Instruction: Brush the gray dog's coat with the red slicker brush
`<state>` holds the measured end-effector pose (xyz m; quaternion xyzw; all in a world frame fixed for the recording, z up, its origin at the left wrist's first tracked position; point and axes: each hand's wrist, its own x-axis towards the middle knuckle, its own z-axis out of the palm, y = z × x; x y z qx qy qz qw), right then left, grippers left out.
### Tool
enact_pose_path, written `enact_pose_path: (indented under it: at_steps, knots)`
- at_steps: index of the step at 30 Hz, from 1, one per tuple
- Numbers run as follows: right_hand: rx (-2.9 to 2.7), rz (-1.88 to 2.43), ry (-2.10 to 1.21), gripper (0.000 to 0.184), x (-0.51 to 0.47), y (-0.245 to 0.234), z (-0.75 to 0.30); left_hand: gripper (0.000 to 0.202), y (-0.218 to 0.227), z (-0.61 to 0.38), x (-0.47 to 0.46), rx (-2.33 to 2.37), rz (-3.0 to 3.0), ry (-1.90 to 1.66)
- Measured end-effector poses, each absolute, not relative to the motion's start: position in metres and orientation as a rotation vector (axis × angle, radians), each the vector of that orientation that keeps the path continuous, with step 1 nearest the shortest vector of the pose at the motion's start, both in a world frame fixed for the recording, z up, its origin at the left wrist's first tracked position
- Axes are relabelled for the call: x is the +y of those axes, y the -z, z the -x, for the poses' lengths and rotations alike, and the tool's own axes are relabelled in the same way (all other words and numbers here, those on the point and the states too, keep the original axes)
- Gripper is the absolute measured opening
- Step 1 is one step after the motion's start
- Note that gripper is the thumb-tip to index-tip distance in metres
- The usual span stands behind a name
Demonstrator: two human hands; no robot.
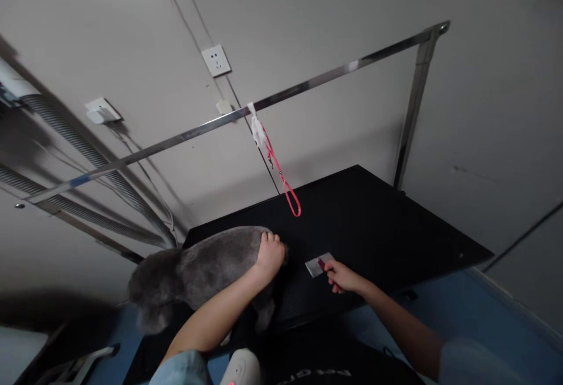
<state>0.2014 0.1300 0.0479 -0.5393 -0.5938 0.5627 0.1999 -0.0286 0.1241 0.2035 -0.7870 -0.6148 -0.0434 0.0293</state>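
A grey, short-coated dog [215, 262] stands on a black grooming table [365, 221], its head toward the left and its rump toward the middle. My left hand [270, 253] grips the dog's hind end with fingers curled over the rump; whether the tail is inside is hidden. To the right of the dog, my right hand [343, 277] is closed around the dark red handle of a slicker brush [315, 266]. The brush's flat, pale rectangular head points left, over the tabletop and apart from the dog.
A metal bar frame [325, 79] spans the table, with a red grooming loop [288, 191] hanging from it by a white tie. Grey corrugated hoses [109, 177] run along the left. Wall sockets [216, 60] sit behind. A white rounded device [241, 367] is near my body.
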Motion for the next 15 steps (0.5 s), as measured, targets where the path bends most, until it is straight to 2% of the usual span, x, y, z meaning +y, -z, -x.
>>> enact_pose_path:
  at_steps: [3, 5, 8, 10, 12, 15]
  knots:
    - [-1.313, 1.269, -1.9, 0.024, 0.128, -0.036, -0.198, 0.019, -0.206, 0.043, 0.115, -1.875, 2.419, 0.316]
    - [-1.302, 1.208, -1.805, 0.024, 0.132, -0.029, -0.193, 0.019, -0.203, 0.058, 0.099, -1.913, 2.267, 0.653]
    - [-1.475, 1.253, -1.415, 0.02, 0.145, -0.028, -0.182, 0.019, -0.189, 0.075, 0.065, -1.983, 1.881, 1.168]
    - [-1.521, 1.188, -1.232, 0.021, 0.151, -0.039, -0.17, 0.019, -0.18, 0.079, 0.045, -2.02, 1.685, 1.372]
    - [-1.494, 1.028, -1.203, 0.025, 0.151, -0.061, -0.154, 0.018, -0.175, 0.079, 0.032, -2.062, 1.559, 1.536]
    - [-1.345, 0.722, -1.364, 0.029, 0.137, -0.106, -0.123, 0.021, -0.173, 0.077, 0.024, -2.13, 1.444, 1.751]
